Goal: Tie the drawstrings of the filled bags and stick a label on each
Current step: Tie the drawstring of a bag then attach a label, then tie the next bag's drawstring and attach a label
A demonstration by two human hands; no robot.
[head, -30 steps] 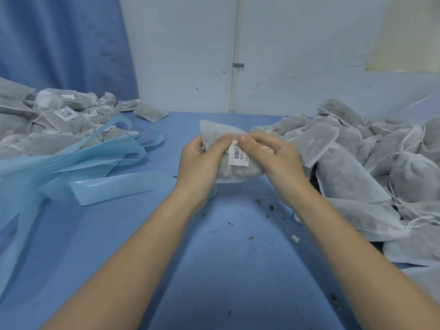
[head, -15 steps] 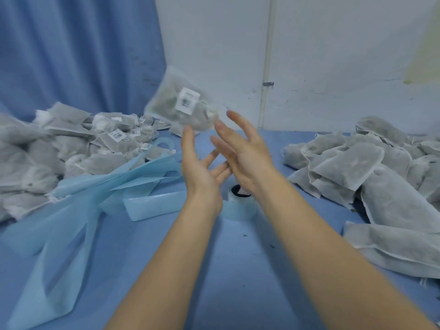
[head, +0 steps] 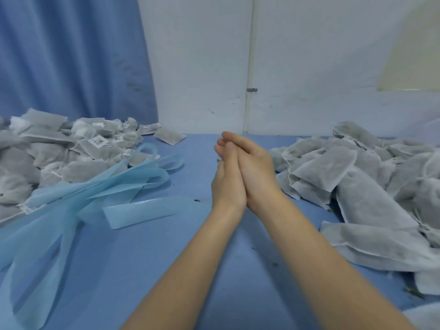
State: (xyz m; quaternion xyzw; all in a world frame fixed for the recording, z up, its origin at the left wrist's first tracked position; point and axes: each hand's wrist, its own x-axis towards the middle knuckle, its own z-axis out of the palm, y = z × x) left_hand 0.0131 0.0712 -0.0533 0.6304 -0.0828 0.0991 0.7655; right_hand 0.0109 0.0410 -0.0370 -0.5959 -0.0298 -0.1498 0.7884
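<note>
Over the middle of the blue table (head: 147, 253), the left hand (head: 227, 179) and right hand (head: 256, 172) press palm to palm, fingers (head: 234, 140) straight and together, holding nothing. Labelled bags (head: 78, 148) are heaped at the table's far left corner beside blue backing strips (head: 140, 211); unlabelled bags (head: 357, 177) pile along its right edge.

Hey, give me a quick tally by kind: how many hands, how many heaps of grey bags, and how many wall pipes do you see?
Bare hands, palms pressed together: 2, left hand, right hand
Heaps of grey mesh drawstring bags: 2, left heap, right heap
White vertical wall pipe: 1
Total: 5
</note>
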